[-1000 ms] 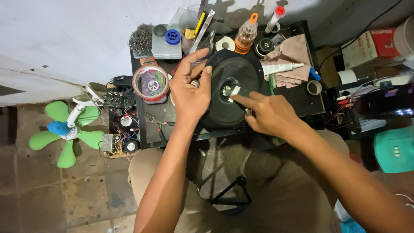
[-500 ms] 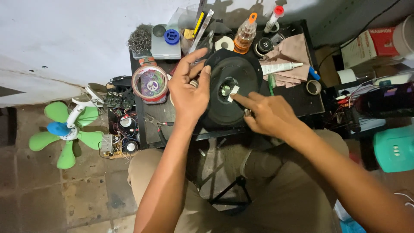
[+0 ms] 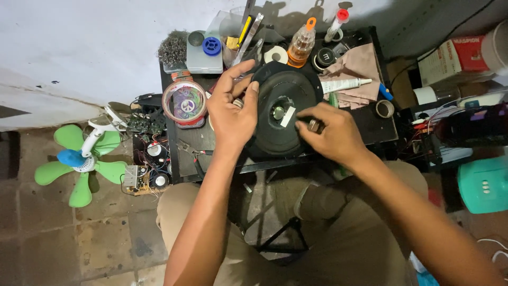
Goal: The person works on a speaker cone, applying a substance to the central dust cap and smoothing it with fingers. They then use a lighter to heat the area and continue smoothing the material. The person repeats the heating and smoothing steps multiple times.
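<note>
A round black disc-shaped part (image 3: pixel 283 92) with a metal hub and a white label at its centre lies on a small dark worktable (image 3: pixel 182 159). My left hand (image 3: pixel 233 108) grips the disc's left rim, thumb on top. The fingers of my right hand (image 3: pixel 330 132) curl over the disc's lower right edge, just beside the white label. A ring shows on a finger of each hand.
A round clear container (image 3: pixel 184 103) stands left of the disc. Behind it are an orange-capped bottle (image 3: pixel 301 42), a tape roll (image 3: pixel 275 54), a tube (image 3: pixel 344 83), a brown cloth (image 3: pixel 357 66) and tools. A green fan (image 3: pixel 79 159) and circuit boards (image 3: pixel 145 175) lie on the floor at left.
My right hand has drawn back from the disc's centre label to its lower right edge. The left hand has stayed on the left rim.
</note>
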